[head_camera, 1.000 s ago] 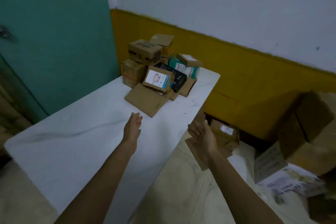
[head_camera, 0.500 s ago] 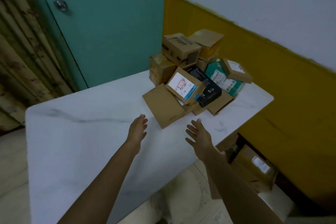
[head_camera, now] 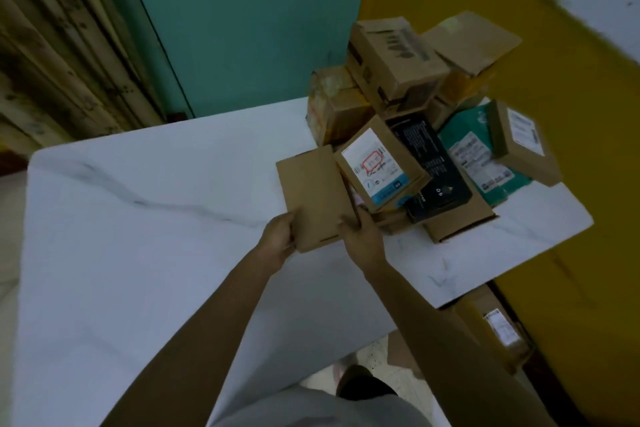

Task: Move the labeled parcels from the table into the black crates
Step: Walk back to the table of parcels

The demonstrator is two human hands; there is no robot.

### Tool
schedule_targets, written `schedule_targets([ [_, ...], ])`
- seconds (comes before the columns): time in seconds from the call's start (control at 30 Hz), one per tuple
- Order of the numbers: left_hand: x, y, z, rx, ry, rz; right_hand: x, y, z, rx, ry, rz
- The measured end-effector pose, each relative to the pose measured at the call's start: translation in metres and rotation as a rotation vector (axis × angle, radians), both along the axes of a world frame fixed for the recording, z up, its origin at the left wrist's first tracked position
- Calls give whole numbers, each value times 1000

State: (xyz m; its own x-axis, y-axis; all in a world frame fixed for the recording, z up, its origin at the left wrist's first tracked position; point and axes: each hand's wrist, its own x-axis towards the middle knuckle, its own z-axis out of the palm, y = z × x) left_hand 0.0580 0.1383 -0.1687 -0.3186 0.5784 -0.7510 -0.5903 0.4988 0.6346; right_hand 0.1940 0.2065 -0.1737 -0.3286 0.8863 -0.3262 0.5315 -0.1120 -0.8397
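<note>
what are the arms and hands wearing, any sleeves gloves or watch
Both forearms are bare as far up as the frame shows: no sleeves, gloves, watch or bands. The left hand and right hand show no rings, though the picture is dim. A light grey garment shows at the bottom edge.

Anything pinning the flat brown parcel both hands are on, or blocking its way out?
Yes: the white-labelled box overlaps the far right edge of the flat brown parcel. The left hand and right hand grip its near end freely. No crate is in view.

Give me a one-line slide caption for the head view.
Left hand and right hand grip a flat brown parcel before the parcel pile on the white table.
</note>
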Motion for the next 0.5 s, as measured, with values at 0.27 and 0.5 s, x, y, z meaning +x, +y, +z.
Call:
schedule_targets([
  [0.27, -5, -17, 2, -148, 109, 145, -30, 12, 15, -216, 145, 103],
  [0.5, 3, -8, 38, 258, 52, 221, -51, -18, 43, -73, 385, 428],
])
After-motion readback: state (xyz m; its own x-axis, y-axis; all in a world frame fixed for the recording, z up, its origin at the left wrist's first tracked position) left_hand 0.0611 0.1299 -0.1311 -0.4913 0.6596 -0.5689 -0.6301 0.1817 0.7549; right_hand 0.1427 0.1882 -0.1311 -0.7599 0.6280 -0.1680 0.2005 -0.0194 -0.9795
